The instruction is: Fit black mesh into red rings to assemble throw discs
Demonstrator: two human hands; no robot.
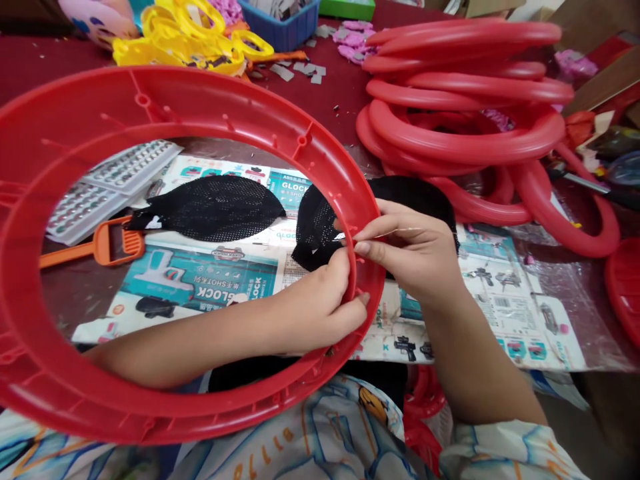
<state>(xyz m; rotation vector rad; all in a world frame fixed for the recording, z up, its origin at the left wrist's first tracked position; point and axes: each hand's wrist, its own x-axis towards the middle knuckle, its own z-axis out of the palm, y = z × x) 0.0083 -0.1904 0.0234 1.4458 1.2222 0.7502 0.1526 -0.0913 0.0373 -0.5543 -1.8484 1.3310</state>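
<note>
A large red plastic ring, its ribbed hollow side with small pegs facing me, is tilted above the table. My left hand reaches through its opening, fingers closed around the right part of the rim. At the same part of the rim, my right hand pinches a thin pale strand between thumb and fingers. Behind both hands lies black mesh fabric, partly hidden by the ring. Another black mesh piece lies flat, seen through the ring's opening.
Printed cardboard covers the near table. Red tubular rings are stacked at the back right. An orange plastic handle and a tray of small round pieces lie left. Yellow plastic parts and a blue bin stand at the back.
</note>
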